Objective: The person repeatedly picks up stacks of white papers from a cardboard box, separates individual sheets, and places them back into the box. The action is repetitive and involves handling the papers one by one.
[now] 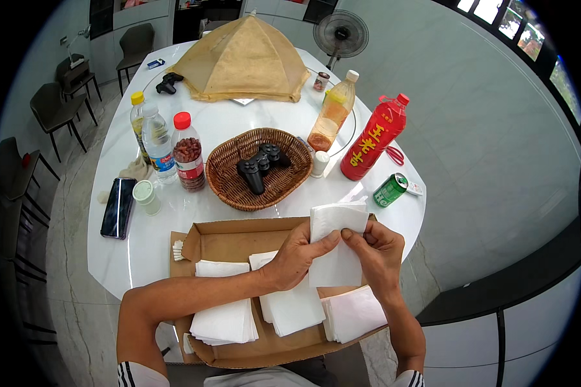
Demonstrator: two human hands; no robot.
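Note:
Both my hands hold one sheaf of folded white paper napkins (336, 268) above the right part of a shallow cardboard box (244, 238). My left hand (295, 256) grips the sheaf's left edge, thumb across its front. From the right side, my right hand (375, 251) pinches it, the two thumbs almost meeting. In the box lie a left napkin stack (222, 319), a middle napkin stack (295, 309) and a right napkin stack (356, 314). My left forearm covers part of the left stack.
Beyond the box are a wicker basket (218, 181) with a black game controller (254, 174), a red bottle (375, 138), a green can (390, 190) and a bottle of dried red pieces (190, 159). A smartphone (118, 208) lies left. A tan food cover (252, 58) stands farther back.

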